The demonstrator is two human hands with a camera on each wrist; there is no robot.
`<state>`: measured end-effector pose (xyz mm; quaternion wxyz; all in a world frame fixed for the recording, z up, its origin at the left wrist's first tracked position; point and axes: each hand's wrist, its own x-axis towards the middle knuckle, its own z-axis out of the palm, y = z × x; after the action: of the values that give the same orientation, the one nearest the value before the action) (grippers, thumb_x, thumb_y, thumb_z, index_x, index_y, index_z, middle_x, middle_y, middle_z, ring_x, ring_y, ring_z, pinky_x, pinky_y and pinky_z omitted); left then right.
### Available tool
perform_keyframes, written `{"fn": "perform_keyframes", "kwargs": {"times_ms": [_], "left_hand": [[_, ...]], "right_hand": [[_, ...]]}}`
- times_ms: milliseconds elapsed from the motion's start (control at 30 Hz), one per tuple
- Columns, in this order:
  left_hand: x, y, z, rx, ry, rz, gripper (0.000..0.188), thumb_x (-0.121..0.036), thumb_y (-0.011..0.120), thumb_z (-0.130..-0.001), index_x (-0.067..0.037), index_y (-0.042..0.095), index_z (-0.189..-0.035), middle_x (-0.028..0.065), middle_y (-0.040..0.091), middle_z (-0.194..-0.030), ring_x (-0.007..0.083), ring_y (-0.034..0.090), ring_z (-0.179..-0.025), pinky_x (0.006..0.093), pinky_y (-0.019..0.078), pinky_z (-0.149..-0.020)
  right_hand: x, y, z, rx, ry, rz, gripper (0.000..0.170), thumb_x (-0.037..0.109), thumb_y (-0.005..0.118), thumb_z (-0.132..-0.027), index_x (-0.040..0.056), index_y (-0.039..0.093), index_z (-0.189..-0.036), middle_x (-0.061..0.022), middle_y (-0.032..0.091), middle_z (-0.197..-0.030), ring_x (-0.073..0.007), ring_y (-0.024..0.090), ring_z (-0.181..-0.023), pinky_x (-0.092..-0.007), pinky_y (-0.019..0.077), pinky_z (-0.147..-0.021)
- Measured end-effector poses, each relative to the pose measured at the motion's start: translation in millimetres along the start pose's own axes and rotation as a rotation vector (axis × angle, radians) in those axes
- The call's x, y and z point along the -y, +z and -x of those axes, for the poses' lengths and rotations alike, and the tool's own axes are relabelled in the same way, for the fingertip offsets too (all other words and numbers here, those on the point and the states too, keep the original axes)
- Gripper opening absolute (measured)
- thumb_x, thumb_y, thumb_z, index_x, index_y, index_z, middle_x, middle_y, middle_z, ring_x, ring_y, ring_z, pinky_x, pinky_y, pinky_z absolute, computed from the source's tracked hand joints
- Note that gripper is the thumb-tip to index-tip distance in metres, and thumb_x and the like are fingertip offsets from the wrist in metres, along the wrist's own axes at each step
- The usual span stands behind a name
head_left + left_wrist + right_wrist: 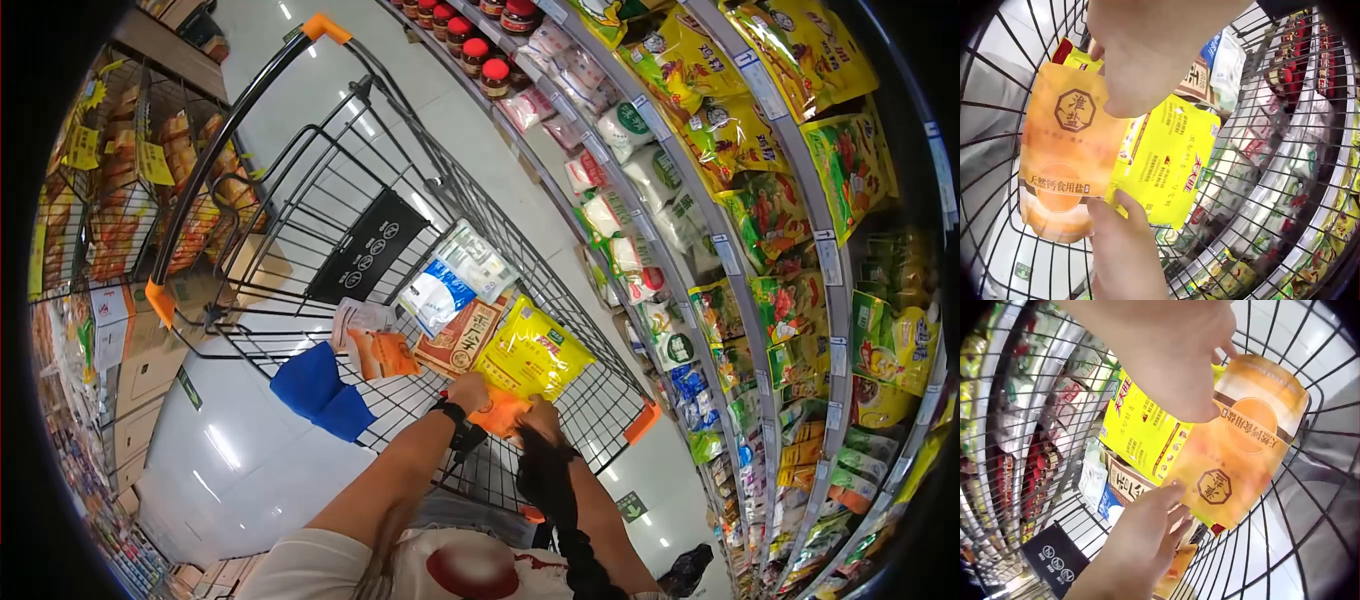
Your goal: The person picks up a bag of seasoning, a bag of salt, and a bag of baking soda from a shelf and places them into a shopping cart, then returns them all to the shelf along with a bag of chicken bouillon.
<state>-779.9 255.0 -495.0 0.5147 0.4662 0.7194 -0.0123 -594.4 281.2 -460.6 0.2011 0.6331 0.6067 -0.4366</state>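
Observation:
Over the near end of the cart basket, both hands hold an orange salt packet (1063,150). My left hand (467,392) grips the packet's top end, thumb on its face and fingers behind. At the bottom end, my right hand (543,415) pinches the edge between thumb and fingers. A yellow seasoning bag (533,350) lies just beyond the packet, which overlaps it in the wrist views. Past the bag, in the cart, are a brown printed box (460,340), a blue-and-white bag (437,297) and a clear bag with orange contents (380,350).
The black wire shopping cart (300,180) has orange corners and a dark sign panel (368,245). Blue cloth (318,390) hangs over its left side. Shelves of yellow seasoning bags (735,135) and red-lidded jars (495,75) run along the right. Racks and cartons (145,375) stand left.

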Motion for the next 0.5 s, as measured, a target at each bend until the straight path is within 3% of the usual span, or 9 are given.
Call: {"fn": "perform_keyframes", "kwargs": {"times_ms": [100, 167, 200, 300, 333, 367, 433, 500], "left_hand": [[5, -3, -1, -0.006, 0.077, -0.084, 0.021, -0.021, 0.057, -0.068, -0.003, 0.060, -0.077, 0.0166, 0.060, -0.078, 0.0340, 0.058, -0.075, 0.0398, 0.0458, -0.066], [-10, -31, 8, 0.325, 0.380, -0.254, 0.024, -0.025, 0.056, -0.070, -0.004, 0.063, -0.079, 0.0167, 0.061, -0.084, 0.0316, 0.058, -0.080, 0.0391, 0.0457, -0.068], [-6, -29, 4, 0.350, 0.530, -0.315, 0.027, -0.029, 0.056, -0.068, -0.004, 0.063, -0.074, 0.0169, 0.060, -0.077, 0.0321, 0.057, -0.076, 0.0394, 0.0448, -0.066], [-34, -60, 38, 0.409, 0.552, -0.079, 0.019, -0.022, 0.063, -0.061, -0.007, 0.063, -0.072, 0.0136, 0.061, -0.073, 0.0315, 0.057, -0.074, 0.0373, 0.0449, -0.065], [-44, -60, 45, 0.399, 0.565, -0.093, 0.019, -0.022, 0.063, -0.061, -0.007, 0.063, -0.072, 0.0136, 0.061, -0.073, 0.0315, 0.057, -0.074, 0.0373, 0.0449, -0.065], [-55, -58, 54, 0.393, 0.638, -0.111, 0.014, -0.018, 0.063, -0.060, -0.009, 0.064, -0.070, 0.0127, 0.061, -0.074, 0.0300, 0.057, -0.075, 0.0377, 0.0448, -0.067], [-87, -62, 78, 0.360, 0.724, -0.138, 0.011, -0.014, 0.063, -0.059, -0.010, 0.064, -0.069, 0.0118, 0.061, -0.074, 0.0285, 0.058, -0.075, 0.0381, 0.0447, -0.070], [-126, -73, 122, 0.113, 0.940, -0.590, 0.015, -0.009, 0.059, -0.062, -0.013, 0.064, -0.075, 0.0069, 0.061, -0.080, 0.0237, 0.058, -0.080, 0.0405, 0.0418, -0.077]], "right_hand": [[4, -15, 9, 0.098, 0.019, 0.021, 0.039, 0.023, 0.059, -0.068, 0.0058, 0.054, -0.103, -0.0181, 0.059, -0.095, -0.0331, 0.055, -0.093, -0.0413, 0.0426, -0.080], [7, -30, 26, 0.171, 0.055, 0.076, 0.035, 0.023, 0.056, -0.070, 0.0101, 0.055, -0.103, -0.0159, 0.059, -0.097, -0.0302, 0.055, -0.094, -0.0398, 0.0439, -0.077], [11, -35, 32, 0.203, 0.097, 0.291, 0.034, 0.022, 0.054, -0.072, 0.0143, 0.055, -0.105, -0.0131, 0.058, -0.100, -0.0275, 0.056, -0.095, -0.0383, 0.0446, -0.077], [4, -31, 43, 0.111, -0.020, 0.246, 0.037, 0.024, 0.058, -0.068, 0.0167, 0.056, -0.104, -0.0149, 0.060, -0.094, -0.0314, 0.057, -0.090, -0.0419, 0.0456, -0.073], [0, -30, 48, 0.081, -0.157, 0.183, 0.041, 0.028, 0.060, -0.068, 0.0163, 0.055, -0.107, -0.0145, 0.059, -0.096, -0.0316, 0.057, -0.090, -0.0413, 0.0454, -0.075], [2, -33, 53, 0.060, -0.162, 0.180, 0.041, 0.028, 0.060, -0.068, 0.0163, 0.055, -0.107, -0.0145, 0.059, -0.096, -0.0316, 0.057, -0.090, -0.0413, 0.0454, -0.075], [5, -39, 60, 0.135, -0.363, 0.150, 0.046, 0.033, 0.060, -0.068, 0.0168, 0.053, -0.110, -0.0145, 0.058, -0.099, -0.0314, 0.055, -0.093, -0.0406, 0.0452, -0.077], [4, -45, 68, 0.036, -0.471, 0.099, 0.045, 0.033, 0.060, -0.069, 0.0161, 0.053, -0.110, -0.0137, 0.057, -0.099, -0.0308, 0.055, -0.093, -0.0397, 0.0453, -0.077]]}}
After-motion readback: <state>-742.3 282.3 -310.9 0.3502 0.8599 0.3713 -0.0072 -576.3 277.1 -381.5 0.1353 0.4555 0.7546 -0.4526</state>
